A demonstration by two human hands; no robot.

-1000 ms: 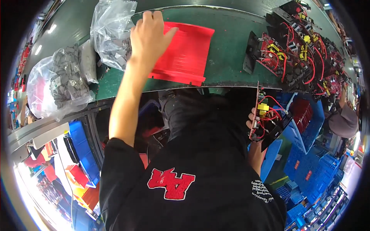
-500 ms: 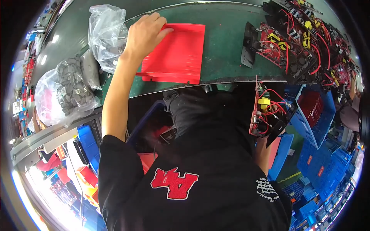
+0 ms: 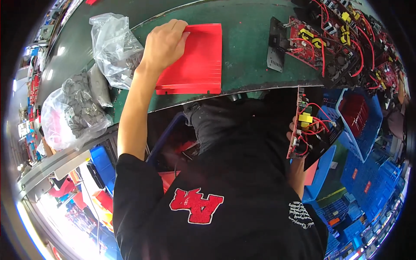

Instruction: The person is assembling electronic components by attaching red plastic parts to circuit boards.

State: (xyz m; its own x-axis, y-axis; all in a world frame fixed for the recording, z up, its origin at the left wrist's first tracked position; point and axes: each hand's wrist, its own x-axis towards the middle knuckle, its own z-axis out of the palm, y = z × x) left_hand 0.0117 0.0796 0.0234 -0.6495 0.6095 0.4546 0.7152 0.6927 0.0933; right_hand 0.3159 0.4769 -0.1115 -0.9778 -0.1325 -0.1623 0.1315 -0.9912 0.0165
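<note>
A red bent sheet-metal cover (image 3: 195, 65) rests on the green bench top close to its near edge. My left hand (image 3: 164, 45) is closed over the cover's left side near the far corner, thumb on top and fingers curled around the edge. Off the bench at the right, my right hand (image 3: 290, 131) holds a circuit board assembly (image 3: 306, 121) upright. It has a red board, yellow-wrapped parts, red wires and a black plate. The board hides most of the right hand; a few fingertips show at its left edge.
Clear plastic bags (image 3: 113, 47) and a bag of grey parts (image 3: 80, 106) lie left of the cover. Several similar board assemblies (image 3: 342, 43) crowd the bench's right end, beside a black perforated plate (image 3: 276, 45). Below them stands a blue crate (image 3: 368, 138) with red pieces.
The circuit board assembly in my right hand has moved slightly right, away from the bench's near edge. The cover's left flange shows less, with my left hand still on it.
</note>
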